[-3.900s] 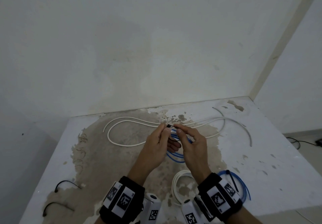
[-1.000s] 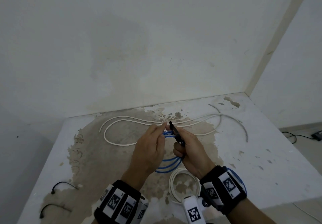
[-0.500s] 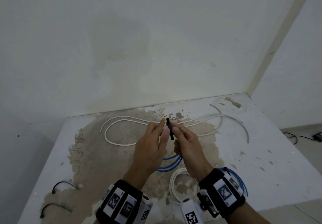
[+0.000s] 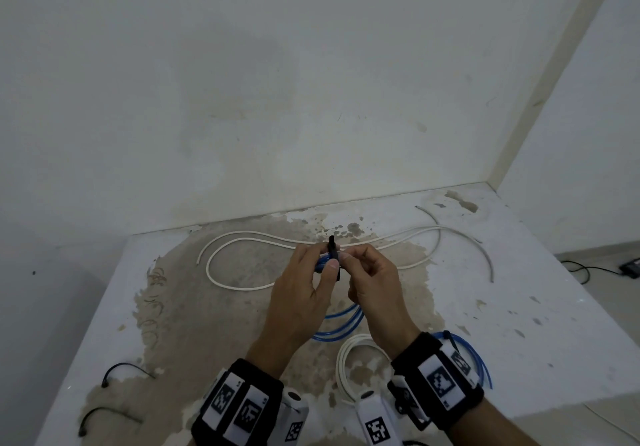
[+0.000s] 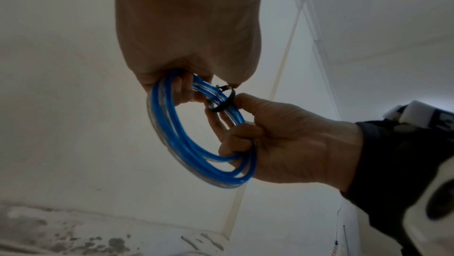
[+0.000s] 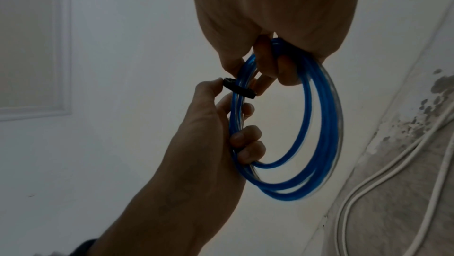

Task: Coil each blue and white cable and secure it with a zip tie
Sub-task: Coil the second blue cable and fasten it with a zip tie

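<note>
Now both hands grip the blue coil, zip tie cinched tighter than before.

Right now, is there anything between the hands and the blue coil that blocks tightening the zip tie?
Nothing visible does. Both the left hand and the right hand already hold the blue coil, and the zip tie is looped around its strands between their fingertips.
</note>
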Demonstrator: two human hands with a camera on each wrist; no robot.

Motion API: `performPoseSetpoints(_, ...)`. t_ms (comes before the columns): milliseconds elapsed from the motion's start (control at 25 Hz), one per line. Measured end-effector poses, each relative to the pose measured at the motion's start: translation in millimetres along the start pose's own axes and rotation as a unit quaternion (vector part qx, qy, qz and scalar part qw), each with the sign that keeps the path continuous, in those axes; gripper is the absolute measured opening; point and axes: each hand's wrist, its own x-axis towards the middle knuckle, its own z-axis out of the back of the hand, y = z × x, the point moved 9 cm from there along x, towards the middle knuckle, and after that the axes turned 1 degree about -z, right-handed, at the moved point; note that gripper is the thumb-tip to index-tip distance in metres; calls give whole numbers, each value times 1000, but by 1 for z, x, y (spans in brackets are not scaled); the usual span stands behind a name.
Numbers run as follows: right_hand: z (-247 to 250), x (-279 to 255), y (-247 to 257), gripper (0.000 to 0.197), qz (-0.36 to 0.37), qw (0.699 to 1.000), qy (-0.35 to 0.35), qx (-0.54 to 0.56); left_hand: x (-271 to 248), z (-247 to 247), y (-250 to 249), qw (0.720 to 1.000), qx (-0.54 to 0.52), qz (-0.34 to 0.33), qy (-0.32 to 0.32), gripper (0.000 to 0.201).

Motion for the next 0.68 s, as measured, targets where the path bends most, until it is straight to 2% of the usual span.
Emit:
performPoseSetpoints(240, -3, -4, 4, 16, 8, 1000, 2, -8, 2, -1, -1, 999, 36, -9, 7, 48)
performPoseSetpoints(560, 5, -1, -1, 16, -51, 999, -8, 4, -3, -7, -1, 1000, -5, -4, 14, 34)
performPoseSetpoints(680, 4, -2, 0, 19, -43, 999, 5, 7, -3, -6, -4, 999, 19, -24, 14, 39)
